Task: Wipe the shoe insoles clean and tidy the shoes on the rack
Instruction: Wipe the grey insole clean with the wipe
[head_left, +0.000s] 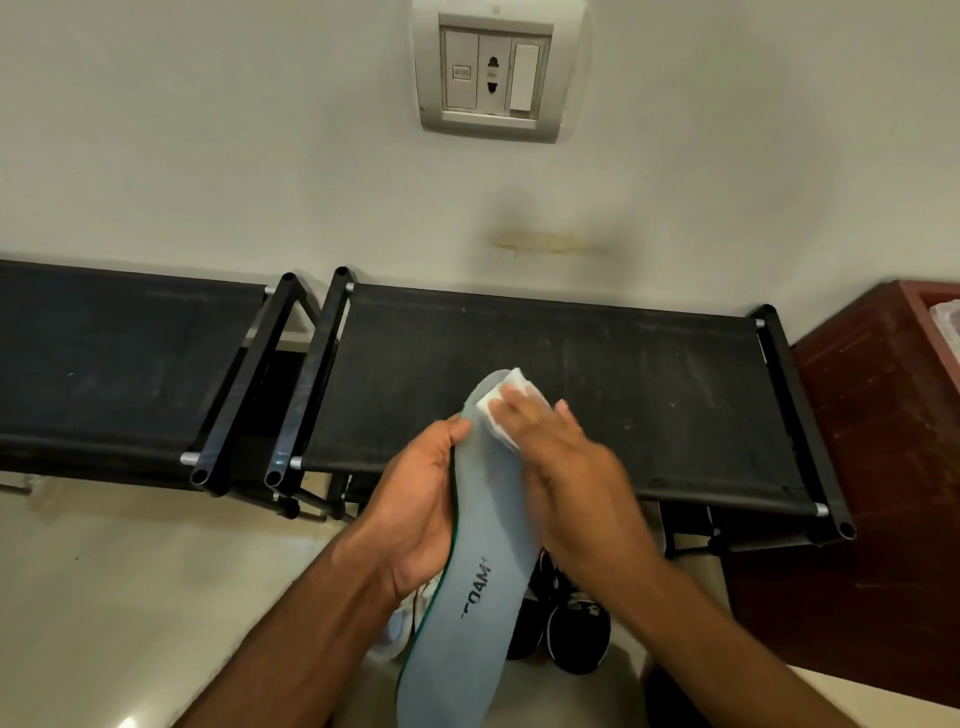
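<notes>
A long pale grey-blue insole (467, 597) with a green edge and dark lettering is held up in front of the black shoe rack (649, 384). My left hand (415, 509) grips its left edge near the middle, thumb on top. With my right hand (561, 462) I press a white wipe (501, 410) against the insole's far end, fingers fairly straight over it. Below the insole, a white shoe (402, 623) and black shoes (571, 629) stand on the floor, partly hidden by my arms.
A second black rack (104, 358) stands to the left, its top shelf bare. A dark red cabinet (883, 467) is at the right. A wall socket plate (493, 73) sits above. The pale floor (130, 597) spreads at the lower left.
</notes>
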